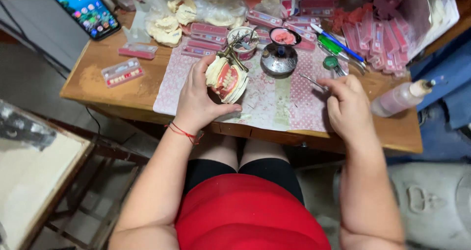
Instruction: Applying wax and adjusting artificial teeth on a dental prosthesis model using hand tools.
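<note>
Fingers of left hand (198, 100) clasp denture model (226, 78) — right hand (347, 105) pinches metal pick (313, 82).

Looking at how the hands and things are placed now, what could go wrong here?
The left hand holds the denture model above the table edge; a slip could drop it. The right hand holds a thin metal tool whose tip could poke something. The squeeze bottle lies near the table's corner and might roll off.
</note>
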